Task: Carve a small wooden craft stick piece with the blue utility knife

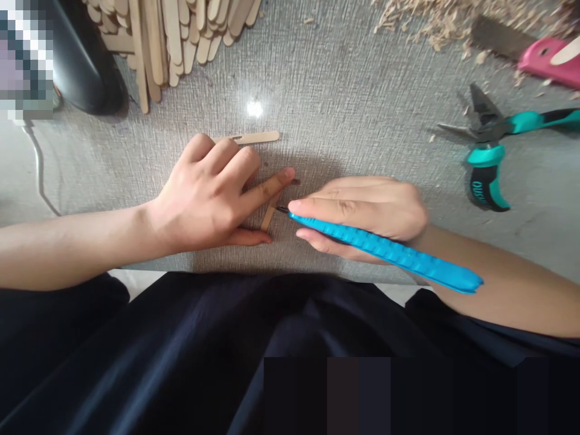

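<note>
My left hand (212,190) presses a small wooden craft stick (269,217) to the table, its index finger stretched along the upper end and its thumb by the lower end. The finger hides part of that stick. A small dark piece (296,181) shows just beyond the index fingertip. In my right hand (376,202) is a blue craft knife (394,248), gripped between thumb and fingers. Its dark blade tip meets the stick's right side. Just above my left knuckles lies another craft stick (260,137) with a narrow slot, its left end hidden by the hand.
A pile of craft sticks (174,36) lies at the upper left beside a smooth black object (93,72). Teal-handled pliers (487,136) lie open at the right. Behind them are a pink-handled blade tool (544,60) and wood shavings (421,21). A white cable (38,160) runs down the left.
</note>
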A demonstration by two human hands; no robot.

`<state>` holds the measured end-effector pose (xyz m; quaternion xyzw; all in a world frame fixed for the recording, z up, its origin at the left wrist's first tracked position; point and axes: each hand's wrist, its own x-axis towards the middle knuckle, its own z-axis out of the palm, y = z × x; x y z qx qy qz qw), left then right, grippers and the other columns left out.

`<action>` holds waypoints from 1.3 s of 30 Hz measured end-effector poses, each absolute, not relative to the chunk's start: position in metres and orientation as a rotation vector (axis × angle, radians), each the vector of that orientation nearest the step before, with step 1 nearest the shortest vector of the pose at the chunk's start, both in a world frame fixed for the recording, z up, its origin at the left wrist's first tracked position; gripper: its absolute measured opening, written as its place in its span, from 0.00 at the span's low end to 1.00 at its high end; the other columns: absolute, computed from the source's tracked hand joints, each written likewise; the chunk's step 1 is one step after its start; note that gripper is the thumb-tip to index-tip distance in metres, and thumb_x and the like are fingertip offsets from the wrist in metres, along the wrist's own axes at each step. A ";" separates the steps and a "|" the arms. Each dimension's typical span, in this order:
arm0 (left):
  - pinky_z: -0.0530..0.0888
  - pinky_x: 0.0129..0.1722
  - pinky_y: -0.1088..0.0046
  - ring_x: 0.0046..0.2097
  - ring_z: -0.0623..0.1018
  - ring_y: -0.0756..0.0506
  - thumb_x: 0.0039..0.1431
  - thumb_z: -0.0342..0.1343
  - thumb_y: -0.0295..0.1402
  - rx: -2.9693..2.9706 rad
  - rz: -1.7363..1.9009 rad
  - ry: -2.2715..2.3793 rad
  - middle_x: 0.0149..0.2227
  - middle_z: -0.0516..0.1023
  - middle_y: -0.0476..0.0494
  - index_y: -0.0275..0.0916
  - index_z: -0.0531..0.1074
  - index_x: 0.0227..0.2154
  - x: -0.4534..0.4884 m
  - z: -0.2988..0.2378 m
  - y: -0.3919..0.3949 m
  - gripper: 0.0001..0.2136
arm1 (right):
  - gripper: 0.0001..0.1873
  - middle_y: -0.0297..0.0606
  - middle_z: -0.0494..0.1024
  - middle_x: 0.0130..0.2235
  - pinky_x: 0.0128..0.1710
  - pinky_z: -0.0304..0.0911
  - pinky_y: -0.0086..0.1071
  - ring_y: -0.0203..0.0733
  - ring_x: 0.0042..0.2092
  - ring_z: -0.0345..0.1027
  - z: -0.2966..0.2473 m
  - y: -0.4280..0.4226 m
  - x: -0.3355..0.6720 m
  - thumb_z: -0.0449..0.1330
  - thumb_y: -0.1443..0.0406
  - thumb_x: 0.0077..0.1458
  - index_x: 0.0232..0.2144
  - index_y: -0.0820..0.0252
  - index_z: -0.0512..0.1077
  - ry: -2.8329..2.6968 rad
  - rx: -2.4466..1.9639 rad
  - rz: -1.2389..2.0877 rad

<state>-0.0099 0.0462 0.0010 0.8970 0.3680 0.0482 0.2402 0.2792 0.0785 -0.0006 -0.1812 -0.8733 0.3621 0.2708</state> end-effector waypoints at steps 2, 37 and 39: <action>0.74 0.57 0.37 0.56 0.80 0.27 0.76 0.48 0.64 2.505 0.115 1.002 0.53 0.77 0.33 0.37 0.66 0.76 -0.010 0.001 0.046 0.41 | 0.17 0.41 0.91 0.46 0.48 0.86 0.32 0.41 0.43 0.88 0.000 0.079 0.279 0.72 0.68 0.66 0.56 0.60 0.79 -2.362 -0.476 0.969; 0.78 0.54 0.44 0.52 0.82 0.32 0.73 0.46 0.69 2.711 0.178 0.980 0.52 0.77 0.36 0.42 0.63 0.76 -0.013 -0.001 0.045 0.43 | 0.15 0.39 0.90 0.44 0.43 0.83 0.33 0.39 0.40 0.86 -0.003 0.071 0.281 0.70 0.69 0.68 0.55 0.58 0.78 -2.408 -0.506 0.845; 0.80 0.51 0.47 0.50 0.82 0.34 0.73 0.45 0.70 2.777 0.189 0.978 0.50 0.76 0.36 0.40 0.63 0.76 -0.013 0.000 0.046 0.44 | 0.14 0.40 0.90 0.43 0.42 0.83 0.33 0.39 0.39 0.85 -0.002 0.072 0.280 0.71 0.71 0.67 0.53 0.61 0.78 -2.393 -0.496 0.837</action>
